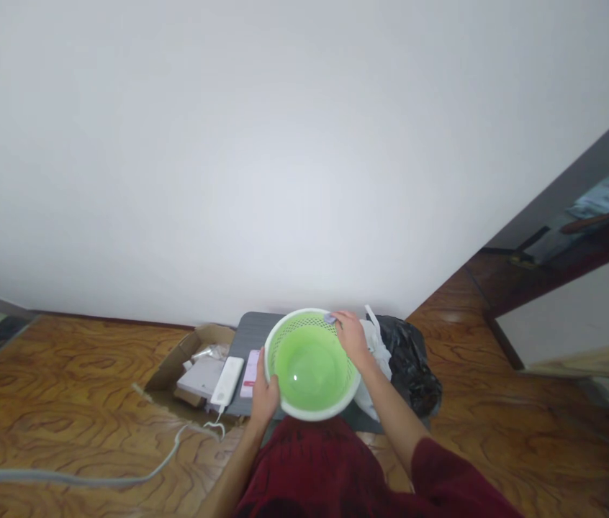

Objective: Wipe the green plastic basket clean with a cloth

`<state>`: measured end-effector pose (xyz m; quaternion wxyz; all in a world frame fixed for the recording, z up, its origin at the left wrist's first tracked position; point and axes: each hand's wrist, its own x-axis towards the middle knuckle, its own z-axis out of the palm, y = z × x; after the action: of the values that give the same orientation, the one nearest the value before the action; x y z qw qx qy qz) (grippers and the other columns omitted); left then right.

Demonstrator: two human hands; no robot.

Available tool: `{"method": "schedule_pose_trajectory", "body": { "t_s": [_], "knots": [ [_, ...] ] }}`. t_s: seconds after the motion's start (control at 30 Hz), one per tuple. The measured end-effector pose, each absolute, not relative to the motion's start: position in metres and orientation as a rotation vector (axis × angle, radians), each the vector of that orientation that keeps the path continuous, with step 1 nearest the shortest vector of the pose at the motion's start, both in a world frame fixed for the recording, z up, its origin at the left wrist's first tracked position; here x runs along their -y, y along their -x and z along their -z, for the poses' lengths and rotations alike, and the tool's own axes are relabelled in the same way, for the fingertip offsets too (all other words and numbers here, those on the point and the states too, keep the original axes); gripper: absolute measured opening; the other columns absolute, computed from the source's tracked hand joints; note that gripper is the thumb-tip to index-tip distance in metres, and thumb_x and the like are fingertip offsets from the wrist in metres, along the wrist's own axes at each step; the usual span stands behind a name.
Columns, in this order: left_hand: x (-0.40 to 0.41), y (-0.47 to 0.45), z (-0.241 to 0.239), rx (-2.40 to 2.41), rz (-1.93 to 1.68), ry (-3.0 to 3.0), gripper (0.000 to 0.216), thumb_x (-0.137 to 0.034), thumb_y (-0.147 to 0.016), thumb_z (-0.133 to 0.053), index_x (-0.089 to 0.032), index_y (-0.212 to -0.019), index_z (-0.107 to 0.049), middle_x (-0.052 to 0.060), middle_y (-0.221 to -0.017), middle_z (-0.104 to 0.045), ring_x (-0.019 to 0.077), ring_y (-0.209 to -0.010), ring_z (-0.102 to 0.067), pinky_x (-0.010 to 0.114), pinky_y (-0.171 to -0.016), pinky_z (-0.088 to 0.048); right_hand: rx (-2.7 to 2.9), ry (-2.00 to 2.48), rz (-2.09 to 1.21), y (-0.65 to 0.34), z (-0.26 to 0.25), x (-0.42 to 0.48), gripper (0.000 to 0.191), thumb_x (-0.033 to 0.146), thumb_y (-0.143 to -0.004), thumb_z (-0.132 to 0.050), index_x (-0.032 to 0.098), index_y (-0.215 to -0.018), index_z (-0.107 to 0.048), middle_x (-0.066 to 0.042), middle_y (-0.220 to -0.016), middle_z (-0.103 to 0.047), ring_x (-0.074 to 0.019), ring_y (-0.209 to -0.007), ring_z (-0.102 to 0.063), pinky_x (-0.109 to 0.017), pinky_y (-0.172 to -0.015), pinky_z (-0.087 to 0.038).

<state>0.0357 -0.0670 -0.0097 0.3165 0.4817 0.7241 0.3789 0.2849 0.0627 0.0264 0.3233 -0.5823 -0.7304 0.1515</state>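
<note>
A round basin [312, 367], green inside with a white rim and a band of small holes, is held in front of my body above a dark table. My left hand [265, 390] grips its left rim, thumb on the inside and fingers around the outside. At the far right of the rim, my right hand [350, 334] is closed on a small greyish-purple cloth [329, 318]. The cloth touches the inner wall near the holes. The basin's inside looks bare, with a bright light spot on its bottom.
Left of the basin, a white power bank [227, 381] with a cable and a pink box [249, 373] lie on the dark table [255, 325]. An open cardboard box [164, 375] stands beside it. White [366, 396] and black plastic bags [409, 363] are at right. A wall [283, 180] rises behind.
</note>
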Motion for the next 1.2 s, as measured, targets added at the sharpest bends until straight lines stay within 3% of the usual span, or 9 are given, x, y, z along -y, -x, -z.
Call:
{"method": "schedule_pose_trajectory", "body": {
  "t_s": [0.1, 0.4, 0.7, 0.93, 1.2],
  "knots": [
    [0.066, -0.036, 0.01, -1.896, -1.004, -1.265, 0.076, -0.016, -0.085, -0.042, -0.02, -0.159, -0.026, 0.004, -0.161, -0.036, 0.0173, -0.15, -0.027, 0.036, -0.123, -0.024, 2.066, 1.44, -0.479, -0.266, -0.033, -0.091, 0.034, 0.005, -0.09, -0.05, 0.017, -0.109, -0.076, -0.008, -0.111, -0.071, -0.0191, -0.106, -0.061, -0.034, -0.101, -0.046],
    [0.065, -0.042, 0.011, -1.854, -1.068, -1.2, 0.078, -0.015, -0.082, -0.042, -0.011, -0.158, -0.024, 0.01, -0.162, -0.034, 0.0201, -0.15, -0.028, 0.038, -0.123, -0.024, 2.287, 1.225, -0.513, -0.251, -0.038, -0.109, 0.034, 0.002, -0.089, -0.052, 0.018, -0.106, -0.076, -0.006, -0.108, -0.072, -0.0183, -0.105, -0.06, -0.033, -0.101, -0.043],
    [0.066, -0.042, 0.012, -1.905, -1.032, -1.214, 0.078, -0.016, -0.082, -0.043, -0.016, -0.158, -0.025, 0.005, -0.161, -0.036, 0.0183, -0.149, -0.031, 0.034, -0.123, -0.025, 1.883, 1.473, -0.469, -0.327, -0.027, -0.018, 0.033, 0.013, -0.088, -0.048, 0.02, -0.104, -0.076, -0.008, -0.111, -0.069, -0.0217, -0.107, -0.059, -0.039, -0.102, -0.045],
    [0.066, -0.041, 0.008, -1.909, -1.018, -1.217, 0.075, -0.018, -0.085, -0.042, -0.014, -0.158, -0.025, 0.006, -0.162, -0.035, 0.0194, -0.148, -0.033, 0.034, -0.122, -0.027, 1.644, 1.648, -0.379, -0.319, -0.018, 0.064, 0.03, 0.019, -0.087, -0.051, 0.019, -0.101, -0.078, -0.011, -0.109, -0.064, -0.0252, -0.106, -0.058, -0.043, -0.1, -0.046],
    [0.067, -0.044, -0.002, -1.959, -0.961, -1.209, 0.073, -0.017, -0.086, -0.041, -0.016, -0.158, -0.024, 0.005, -0.162, -0.035, 0.0184, -0.148, -0.033, 0.031, -0.122, -0.027, 1.73, 1.626, -0.436, -0.311, -0.02, 0.106, 0.03, 0.022, -0.096, -0.049, 0.02, -0.111, -0.074, -0.012, -0.106, -0.057, -0.0238, -0.102, -0.056, -0.039, -0.094, -0.049]
  ]
}}
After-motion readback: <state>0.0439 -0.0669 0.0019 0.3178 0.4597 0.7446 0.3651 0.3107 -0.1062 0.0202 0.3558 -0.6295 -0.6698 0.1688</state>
